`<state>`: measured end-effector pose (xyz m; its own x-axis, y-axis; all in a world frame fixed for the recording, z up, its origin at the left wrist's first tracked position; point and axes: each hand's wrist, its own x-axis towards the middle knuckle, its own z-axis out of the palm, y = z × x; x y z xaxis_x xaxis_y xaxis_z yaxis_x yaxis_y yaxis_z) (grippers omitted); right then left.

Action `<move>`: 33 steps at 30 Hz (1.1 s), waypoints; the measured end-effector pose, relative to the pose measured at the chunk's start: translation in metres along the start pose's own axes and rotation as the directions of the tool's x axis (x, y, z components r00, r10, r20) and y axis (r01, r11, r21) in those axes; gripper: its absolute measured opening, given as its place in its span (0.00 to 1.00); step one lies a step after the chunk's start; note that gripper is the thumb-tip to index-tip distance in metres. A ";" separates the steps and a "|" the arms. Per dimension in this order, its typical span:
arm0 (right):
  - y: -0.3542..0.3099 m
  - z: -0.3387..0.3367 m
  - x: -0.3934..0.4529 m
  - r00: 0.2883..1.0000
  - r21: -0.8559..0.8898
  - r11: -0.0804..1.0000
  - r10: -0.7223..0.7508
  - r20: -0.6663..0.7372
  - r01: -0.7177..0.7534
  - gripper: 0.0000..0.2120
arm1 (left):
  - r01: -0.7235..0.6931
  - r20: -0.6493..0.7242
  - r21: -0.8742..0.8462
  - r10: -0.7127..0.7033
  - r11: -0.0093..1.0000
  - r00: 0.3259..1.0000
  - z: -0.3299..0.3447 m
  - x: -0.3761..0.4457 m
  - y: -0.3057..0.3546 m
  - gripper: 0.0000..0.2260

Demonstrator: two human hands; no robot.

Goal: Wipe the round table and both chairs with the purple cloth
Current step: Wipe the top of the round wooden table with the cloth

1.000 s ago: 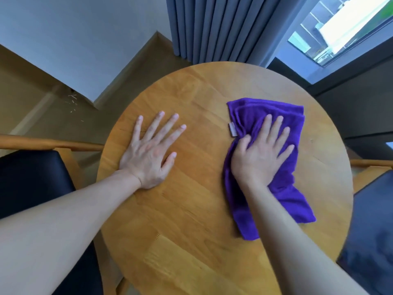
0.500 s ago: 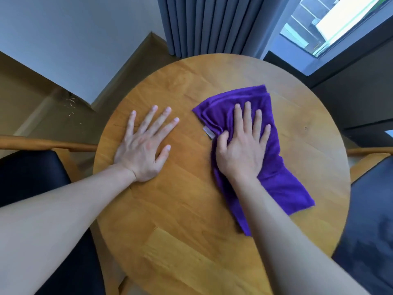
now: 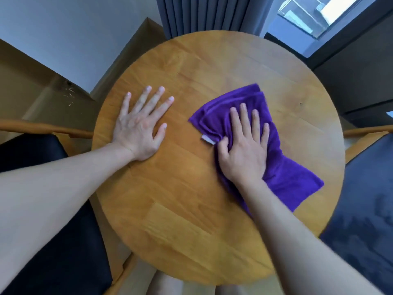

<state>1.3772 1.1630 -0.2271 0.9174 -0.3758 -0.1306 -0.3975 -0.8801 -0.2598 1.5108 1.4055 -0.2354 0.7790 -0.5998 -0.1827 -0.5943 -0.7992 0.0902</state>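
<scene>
Covering purple cloth [image 3: 285, 175]: right hand [image 3: 244, 154].

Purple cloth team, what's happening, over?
Right hand flat on purple cloth, mid-table. Left hand flat on round table. Nothing in the way.

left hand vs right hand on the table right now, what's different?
The left hand lies on bare wood of the round table; the right hand lies on the purple cloth. The left hand's fingers are spread wide; the right hand's fingers sit close together. The left thumb lies flat and straight; the right thumb is bent into the cloth's edge beside its white tag. Both press palm-down with straight fingers.
</scene>
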 end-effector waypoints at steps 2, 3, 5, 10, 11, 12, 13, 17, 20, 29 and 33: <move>-0.032 0.010 -0.020 0.979 0.034 0.979 0.203 -0.032 -0.202 0.36 | 0.024 -0.003 0.028 -0.023 0.999 1.000 -0.002 -0.003 0.004 0.29; -0.045 0.015 -0.032 0.974 0.037 0.975 0.222 -0.038 -0.221 0.37 | 0.068 -0.018 0.022 -0.067 0.997 0.998 -0.003 -0.006 0.007 0.29; -0.057 0.023 -0.059 0.995 0.007 0.995 0.104 -0.010 -0.104 0.37 | 0.246 -0.052 -0.079 -0.251 0.966 0.967 -0.002 -0.021 0.018 0.29; -0.009 0.015 -0.079 0.778 0.007 0.790 -0.606 0.169 0.614 0.35 | 0.349 -0.021 -0.226 -0.363 0.909 0.932 0.015 -0.096 0.041 0.30; 0.005 0.010 -0.070 0.702 0.020 0.718 -0.685 0.194 0.695 0.35 | 0.327 -0.012 -0.202 -0.336 0.923 0.942 0.019 -0.105 0.042 0.31; 0.017 0.007 -0.059 0.651 0.038 0.671 -0.730 0.209 0.740 0.35 | 0.317 -0.017 -0.192 -0.326 0.929 0.945 0.021 -0.109 0.041 0.31; 0.025 0.003 -0.050 0.646 0.049 0.666 -0.736 0.202 0.744 0.34 | 0.319 -0.028 -0.191 -0.330 0.928 0.944 0.023 -0.109 0.040 0.31; 0.005 0.003 -0.049 0.970 0.067 0.968 -0.243 0.016 0.241 0.34 | 0.324 -0.052 -0.195 -0.339 0.926 0.939 0.022 -0.105 0.037 0.30; -0.053 0.015 -0.076 0.988 0.095 0.984 0.153 -0.021 -0.150 0.37 | 0.323 -0.059 -0.187 -0.339 0.928 0.939 0.022 -0.107 0.039 0.30; 0.009 0.012 -0.108 0.531 0.114 0.570 -0.809 0.252 0.814 0.33 | 0.322 -0.060 -0.195 -0.339 0.927 0.939 0.019 -0.107 0.041 0.30; 0.045 0.000 -0.069 0.718 0.071 0.732 -0.680 0.152 0.678 0.33 | 0.333 -0.055 -0.189 -0.349 0.924 0.936 0.020 -0.103 0.038 0.30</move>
<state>1.2955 1.1490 -0.2297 0.9260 0.3724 -0.0622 0.3299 -0.8783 -0.3462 1.4040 1.4381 -0.2327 0.9470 -0.2846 -0.1489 -0.2515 -0.9453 0.2076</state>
